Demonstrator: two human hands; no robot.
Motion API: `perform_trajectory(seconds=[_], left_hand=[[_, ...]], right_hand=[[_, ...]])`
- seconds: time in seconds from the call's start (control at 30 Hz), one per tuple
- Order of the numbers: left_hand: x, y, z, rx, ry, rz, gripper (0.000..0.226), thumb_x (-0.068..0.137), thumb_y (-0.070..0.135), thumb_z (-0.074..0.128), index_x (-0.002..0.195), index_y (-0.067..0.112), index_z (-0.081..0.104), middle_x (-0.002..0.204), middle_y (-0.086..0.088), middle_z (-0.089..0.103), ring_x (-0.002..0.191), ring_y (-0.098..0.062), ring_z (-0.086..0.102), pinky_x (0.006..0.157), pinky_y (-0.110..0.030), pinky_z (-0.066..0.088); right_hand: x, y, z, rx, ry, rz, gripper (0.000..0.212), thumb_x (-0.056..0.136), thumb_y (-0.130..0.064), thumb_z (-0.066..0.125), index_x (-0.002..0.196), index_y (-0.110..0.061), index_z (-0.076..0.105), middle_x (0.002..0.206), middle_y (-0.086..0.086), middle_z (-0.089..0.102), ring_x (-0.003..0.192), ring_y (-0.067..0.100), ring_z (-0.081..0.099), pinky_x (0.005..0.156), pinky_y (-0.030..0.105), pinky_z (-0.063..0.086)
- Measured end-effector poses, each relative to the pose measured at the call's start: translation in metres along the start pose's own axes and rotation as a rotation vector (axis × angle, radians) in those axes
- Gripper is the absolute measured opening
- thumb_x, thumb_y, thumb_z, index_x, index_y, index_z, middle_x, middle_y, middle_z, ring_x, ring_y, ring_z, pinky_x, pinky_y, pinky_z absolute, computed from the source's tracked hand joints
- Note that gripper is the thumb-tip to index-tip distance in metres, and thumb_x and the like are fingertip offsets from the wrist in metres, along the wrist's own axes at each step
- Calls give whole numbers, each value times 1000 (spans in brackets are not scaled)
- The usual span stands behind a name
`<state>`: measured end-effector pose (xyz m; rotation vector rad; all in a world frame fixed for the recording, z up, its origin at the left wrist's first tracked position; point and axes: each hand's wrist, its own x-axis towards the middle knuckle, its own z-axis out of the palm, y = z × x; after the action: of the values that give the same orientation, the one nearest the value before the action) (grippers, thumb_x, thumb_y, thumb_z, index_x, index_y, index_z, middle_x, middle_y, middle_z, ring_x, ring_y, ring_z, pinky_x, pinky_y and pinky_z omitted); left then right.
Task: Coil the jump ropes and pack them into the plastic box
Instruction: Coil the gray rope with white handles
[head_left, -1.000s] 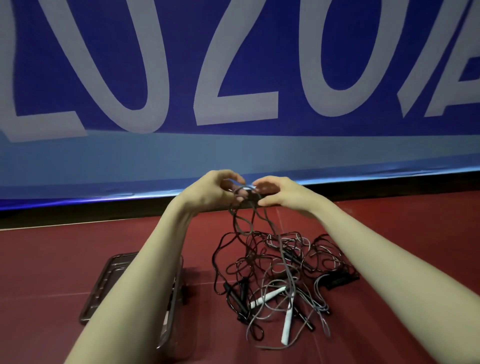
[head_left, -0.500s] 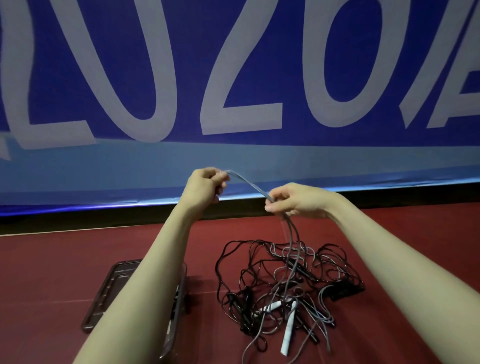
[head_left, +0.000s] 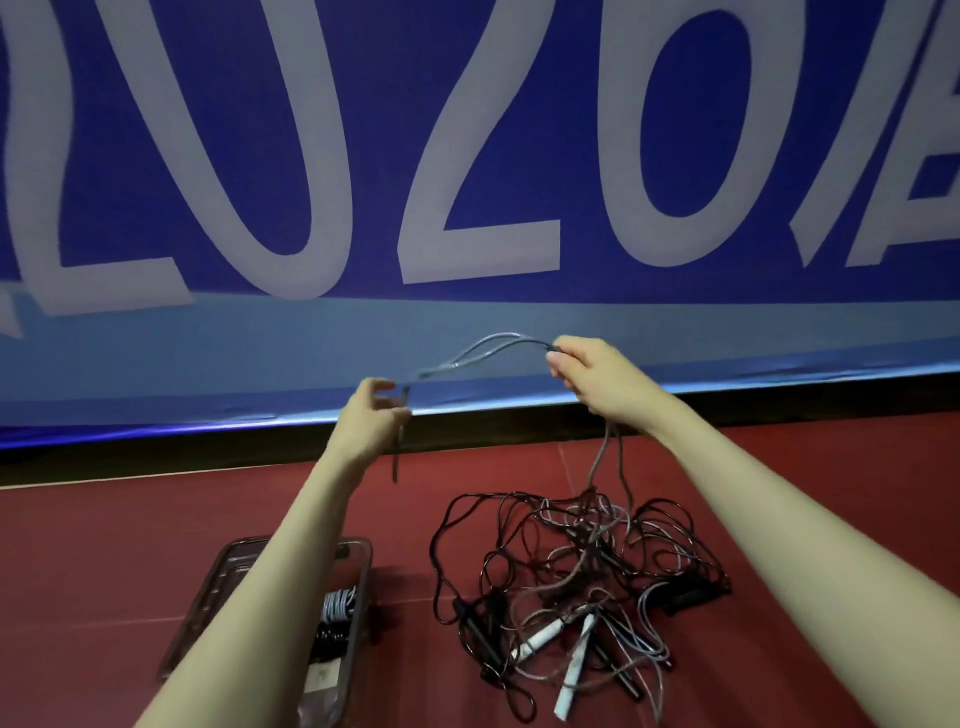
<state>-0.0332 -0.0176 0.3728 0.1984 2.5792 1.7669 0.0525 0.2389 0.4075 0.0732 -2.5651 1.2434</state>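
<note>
A: Where is the grey rope (head_left: 483, 349)?
B: Raised and spanning both hands. The right hand (head_left: 597, 376) pinches a doubled strand; the left hand (head_left: 371, 415) pinches the other end, a tail hanging below it.
A: And the remainder?
B: The tangled pile (head_left: 576, 582) lies on the red floor (head_left: 130, 519); the plastic box (head_left: 358, 613) sits to its left, a coiled rope (head_left: 338, 605) inside.

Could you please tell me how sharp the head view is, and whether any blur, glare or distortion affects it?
Head view: the grey rope between the left hand and right hand is motion-smeared into doubled strands; the banner lettering bows from wide-angle distortion; a bright glare line runs along the banner's lower edge; the rope pile and plastic box look soft but readable.
</note>
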Motion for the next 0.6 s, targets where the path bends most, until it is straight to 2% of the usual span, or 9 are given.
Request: perform_trajectory(seconds=[0.07,0.13,0.17,0.23,0.3,0.33,0.4,0.5,0.6], left_hand=[[-10,14,13,-54,-169,94,50,86,-3,62,128,19,49,124,-3,57,110,-17,56,85,-27,45],[-22,33,27,-45,-324,205,44,89,2,61,128,20,52,123,2,61,115,-11,57,96,-23,43],[-25,42,34,-32,-373,244,33,92,6,58,123,17,56,115,2,66,108,-9,61,94,-20,44],[-31,55,42,-100,-414,256,14,98,16,51,105,12,62,81,2,67,76,-10,65,75,-20,48],[-29,61,45,-185,-372,253,25,101,21,46,82,12,59,54,8,43,47,-7,42,52,-20,38],[-28,63,46,-244,-343,256,30,102,21,45,75,13,55,50,10,34,43,-5,30,45,-18,29],[-28,67,50,-356,-289,270,33,101,19,45,69,13,51,48,11,26,42,-4,19,39,-16,18],[-31,77,45,-577,-201,266,33,102,18,43,69,14,48,46,12,26,39,-2,20,35,-14,17],[-24,87,16,-880,-135,262,34,103,20,36,71,15,46,44,13,24,36,0,19,33,-13,14]], right_hand=[[-1,-12,0,-135,-13,-70,30,102,-24,43,73,-18,48,64,5,45,55,15,38,55,30,31],[-3,-22,3,-176,-37,-106,31,102,-24,43,73,-17,48,63,2,45,54,15,36,54,30,31],[-4,-27,4,-189,-35,-117,31,103,-24,42,73,-17,48,62,0,44,53,14,36,53,28,30],[-5,-30,6,-195,0,-129,30,103,-25,43,75,-17,50,60,-3,44,53,14,36,49,23,28],[-6,-26,5,-232,5,-142,28,102,-26,45,76,-16,52,61,-2,47,53,15,38,50,24,30],[-7,-22,5,-276,-21,-140,27,102,-26,46,78,-14,52,63,0,49,55,17,41,52,28,31],[-6,-9,7,-364,-94,-106,23,101,-24,47,82,-12,51,70,2,52,61,21,47,57,33,34],[-6,28,13,-316,-193,5,16,98,-21,54,83,-15,54,72,-3,55,66,15,50,63,32,37],[-19,72,11,-207,-326,216,17,96,-26,58,82,-17,59,79,-4,60,77,14,54,77,33,40]])
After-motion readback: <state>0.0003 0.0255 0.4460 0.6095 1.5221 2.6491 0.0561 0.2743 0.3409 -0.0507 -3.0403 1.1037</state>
